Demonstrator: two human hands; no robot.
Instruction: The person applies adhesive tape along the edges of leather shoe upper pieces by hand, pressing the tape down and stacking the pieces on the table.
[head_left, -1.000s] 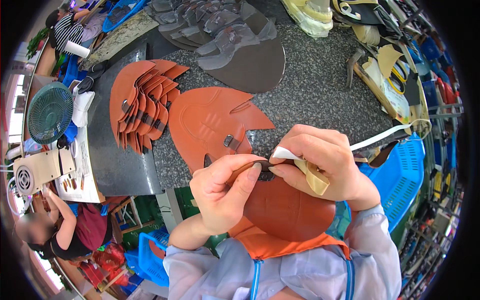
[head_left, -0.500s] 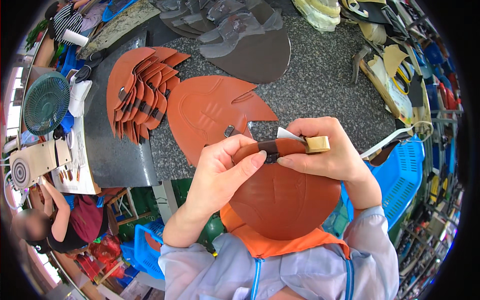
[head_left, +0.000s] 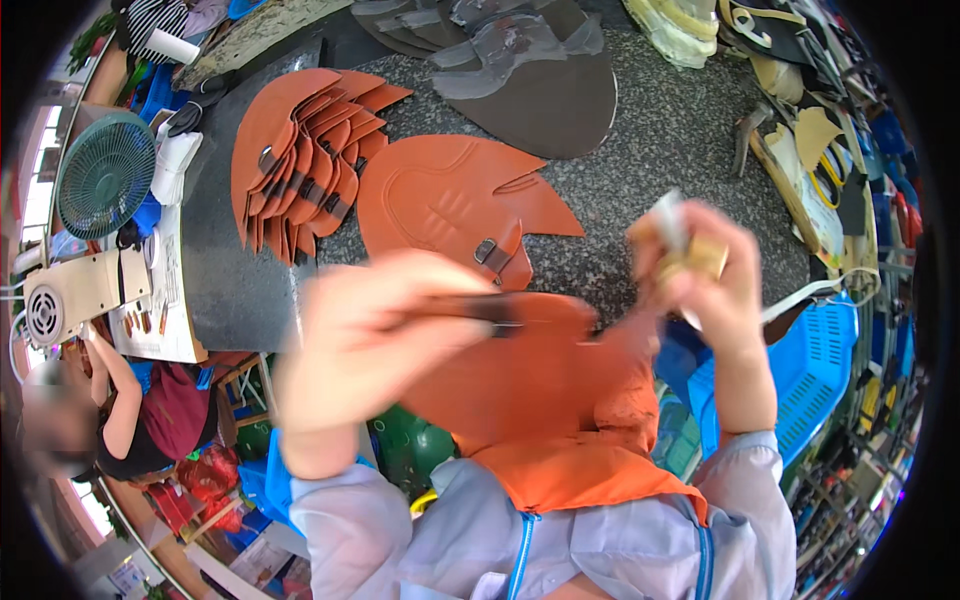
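Note:
Motion blurs both hands. My left hand (head_left: 365, 335) is closed on the edge of a reddish-brown leather piece (head_left: 520, 375), beside the dark strap (head_left: 490, 312) crossing its rim. The leather hangs in front of my body. A pointed part of it stretches up to the right, close under my right hand (head_left: 720, 265); whether the fingers touch it I cannot tell. Between the closed fingers of that hand are a tan roll-like piece (head_left: 705, 258) and a white strip (head_left: 670, 218). A similar leather piece (head_left: 440, 195), with a metal buckle (head_left: 490, 253), lies flat on the table just beyond.
Several overlapping leather pieces (head_left: 290, 150) lie at the left on the speckled stone table (head_left: 680, 140). Dark grey pieces (head_left: 540, 100) lie behind. A hammer (head_left: 745, 135) and yellow scissors (head_left: 828, 180) rest at the far right. A blue basket (head_left: 815, 370) stands lower right; a co-worker (head_left: 150, 420) sits left.
My right hand has moved up and right with the tan piece and white strip, away from the dark strap. My left hand has shifted left, still gripping the leather, which now tilts and opens out.

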